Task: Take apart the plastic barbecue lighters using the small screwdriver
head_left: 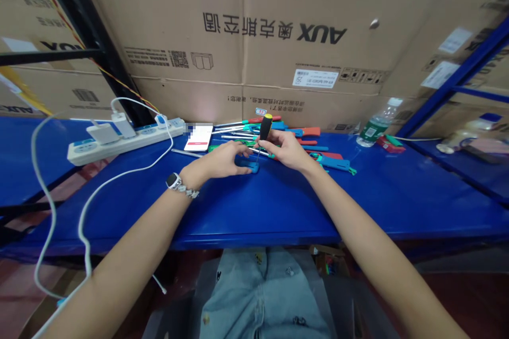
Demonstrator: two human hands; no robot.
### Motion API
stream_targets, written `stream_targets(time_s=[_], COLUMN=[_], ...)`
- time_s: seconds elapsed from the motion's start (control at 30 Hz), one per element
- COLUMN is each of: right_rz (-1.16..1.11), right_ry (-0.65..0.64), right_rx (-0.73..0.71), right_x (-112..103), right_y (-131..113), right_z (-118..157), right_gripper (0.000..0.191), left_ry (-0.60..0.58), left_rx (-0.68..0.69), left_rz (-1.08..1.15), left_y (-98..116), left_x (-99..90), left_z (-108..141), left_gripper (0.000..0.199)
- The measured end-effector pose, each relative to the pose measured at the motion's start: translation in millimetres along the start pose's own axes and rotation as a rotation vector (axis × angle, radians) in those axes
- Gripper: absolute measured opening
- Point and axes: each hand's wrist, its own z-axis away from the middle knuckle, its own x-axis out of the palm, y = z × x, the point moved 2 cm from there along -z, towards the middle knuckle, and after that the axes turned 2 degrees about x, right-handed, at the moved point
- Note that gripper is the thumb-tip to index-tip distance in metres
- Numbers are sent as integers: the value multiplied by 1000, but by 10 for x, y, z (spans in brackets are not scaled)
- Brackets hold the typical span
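My right hand (287, 148) is closed around a screwdriver (266, 127) with a black and yellow handle. The screwdriver stands nearly upright, its thin shaft pointing down at the end of a blue plastic handle (253, 166). My left hand (228, 159) is closed on that blue handle and holds it against the table; a metal rod (186, 153) sticks out to the left, and whether it belongs to the handle is hidden by my fingers. Behind both hands lies a pile of similar tools with red, blue and green handles (332, 162).
A phone (199, 137) with a lit screen lies left of the pile, near a white power strip (127, 140) with chargers and loose cables. A water bottle (376, 126) and a small red box (390, 144) stand at the right. Large cardboard (167, 21) backs the blue table (262, 212).
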Motion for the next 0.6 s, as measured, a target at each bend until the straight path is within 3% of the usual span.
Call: stream_targets(time_s=[0.17, 0.33, 0.6], right_rz=[18, 52, -215], right_ry=[21, 137, 62], right_rx=[11, 23, 177], right_x=[5, 57, 288], right_y=[1, 47, -41], right_z=[-10, -15, 26], right_gripper=[41, 39, 48], left_ry=[-122, -116, -98], left_rx=[9, -15, 25], left_rz=[-66, -26, 125], left_y=[-71, -76, -37], left_x=[131, 180, 221], left_z=[-43, -34, -29], left_gripper=[26, 26, 20])
